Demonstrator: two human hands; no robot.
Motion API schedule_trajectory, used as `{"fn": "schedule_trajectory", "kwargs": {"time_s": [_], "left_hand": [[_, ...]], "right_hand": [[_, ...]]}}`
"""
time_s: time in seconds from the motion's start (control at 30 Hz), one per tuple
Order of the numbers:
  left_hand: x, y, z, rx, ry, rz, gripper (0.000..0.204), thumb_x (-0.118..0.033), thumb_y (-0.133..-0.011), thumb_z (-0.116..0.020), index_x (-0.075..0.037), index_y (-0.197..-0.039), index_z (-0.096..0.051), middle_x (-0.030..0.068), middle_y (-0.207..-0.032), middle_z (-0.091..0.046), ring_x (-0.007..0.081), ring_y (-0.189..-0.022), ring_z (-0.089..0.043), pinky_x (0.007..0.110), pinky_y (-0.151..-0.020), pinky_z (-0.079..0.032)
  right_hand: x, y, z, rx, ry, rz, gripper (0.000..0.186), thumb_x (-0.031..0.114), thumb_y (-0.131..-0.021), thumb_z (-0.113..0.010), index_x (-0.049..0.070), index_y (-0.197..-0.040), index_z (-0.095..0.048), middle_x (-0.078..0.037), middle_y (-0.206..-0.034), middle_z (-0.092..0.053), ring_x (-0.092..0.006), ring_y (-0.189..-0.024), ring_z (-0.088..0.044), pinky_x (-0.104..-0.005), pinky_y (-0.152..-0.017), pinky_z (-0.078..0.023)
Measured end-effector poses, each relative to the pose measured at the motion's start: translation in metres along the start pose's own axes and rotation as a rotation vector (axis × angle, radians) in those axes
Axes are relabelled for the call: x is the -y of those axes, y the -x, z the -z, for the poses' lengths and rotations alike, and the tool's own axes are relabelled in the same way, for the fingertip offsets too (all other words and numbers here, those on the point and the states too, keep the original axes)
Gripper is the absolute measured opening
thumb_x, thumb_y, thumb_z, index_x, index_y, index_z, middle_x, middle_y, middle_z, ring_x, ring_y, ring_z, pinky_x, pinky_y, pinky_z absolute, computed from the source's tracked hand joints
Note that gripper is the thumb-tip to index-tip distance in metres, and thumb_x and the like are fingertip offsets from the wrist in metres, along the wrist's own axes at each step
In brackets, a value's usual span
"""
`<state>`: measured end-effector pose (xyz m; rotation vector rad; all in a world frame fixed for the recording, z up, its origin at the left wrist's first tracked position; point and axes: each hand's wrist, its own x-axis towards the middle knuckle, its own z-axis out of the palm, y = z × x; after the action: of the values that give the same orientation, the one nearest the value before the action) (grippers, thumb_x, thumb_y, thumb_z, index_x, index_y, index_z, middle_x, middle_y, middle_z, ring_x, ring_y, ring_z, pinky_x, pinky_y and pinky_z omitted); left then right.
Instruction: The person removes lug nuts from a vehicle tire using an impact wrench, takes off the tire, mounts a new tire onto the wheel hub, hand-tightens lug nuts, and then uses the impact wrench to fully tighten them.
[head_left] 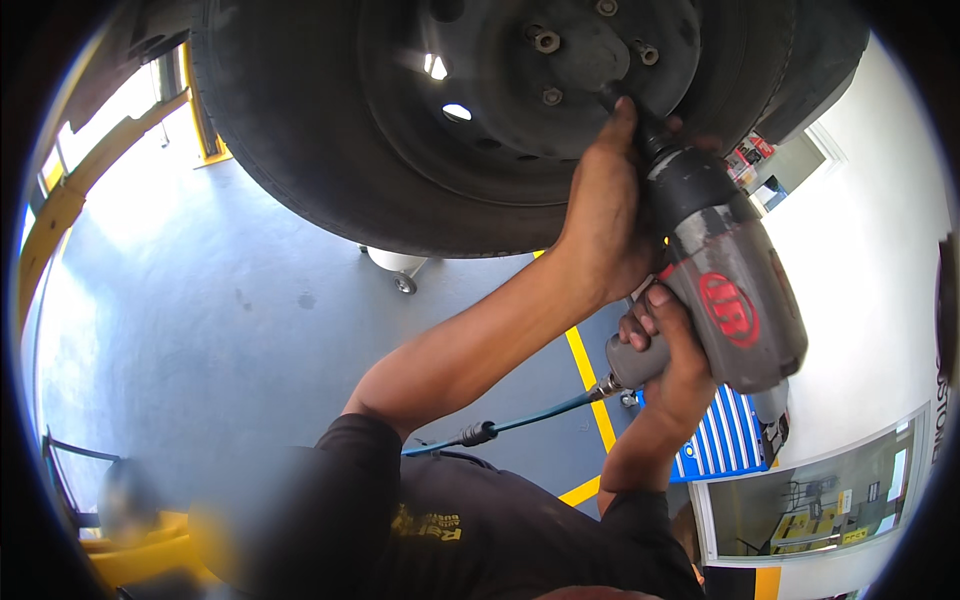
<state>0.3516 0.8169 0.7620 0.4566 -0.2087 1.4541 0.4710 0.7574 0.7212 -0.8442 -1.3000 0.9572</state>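
A grey and black air impact wrench (pixel 735 290) is raised to a steel wheel (pixel 500 130) with a black tyre (pixel 290 130). My right hand (pixel 680 345) is wrapped round its grip, with the fingers near the trigger. My left hand (pixel 608 195) is closed round the wrench's front end, its fingers partly hidden behind the tool. The socket (pixel 612 95) reaches the hub area low on the right; whether it sits on a nut is hidden. Several lug nuts show around the hub, one nut (pixel 546 41) at the upper left. An air hose (pixel 535 417) joins the grip's base.
The wheel hangs above the grey floor (pixel 250 300), which carries a yellow line (pixel 590 385). A blue tool cabinet (pixel 725 440) stands to the lower right, near a window (pixel 820 505). Yellow lift parts (pixel 65 215) rise at the left. A white wheeled item (pixel 395 262) sits beyond the tyre.
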Motion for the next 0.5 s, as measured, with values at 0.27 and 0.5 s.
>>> {"fn": "schedule_trajectory", "kwargs": {"time_s": [0.27,0.5], "left_hand": [[-0.064,0.003,0.002,0.140,-0.141,-0.149,0.046,-0.040,-0.107,-0.045,0.002,-0.124,-0.053,0.0165,-0.116,-0.067,0.0283,-0.104,-0.066,0.044,-0.101,-0.051],[-0.073,-0.006,-0.010,-0.107,-0.107,-0.032,0.051,-0.046,-0.102,-0.058,0.001,-0.123,-0.058,0.0135,-0.108,-0.068,0.0272,-0.102,-0.067,0.044,-0.099,-0.052]], "right_hand": [[0.030,-0.006,-0.043,0.120,0.104,0.082,0.029,0.006,-0.085,-0.075,-0.001,-0.109,-0.060,-0.005,-0.074,-0.053,-0.0116,-0.059,-0.048,-0.0282,-0.055,-0.040],[0.017,-0.013,-0.059,0.158,0.141,0.096,0.019,0.005,-0.091,-0.072,-0.001,-0.106,-0.063,-0.004,-0.080,-0.062,-0.0102,-0.063,-0.055,-0.0259,-0.057,-0.044]]}}
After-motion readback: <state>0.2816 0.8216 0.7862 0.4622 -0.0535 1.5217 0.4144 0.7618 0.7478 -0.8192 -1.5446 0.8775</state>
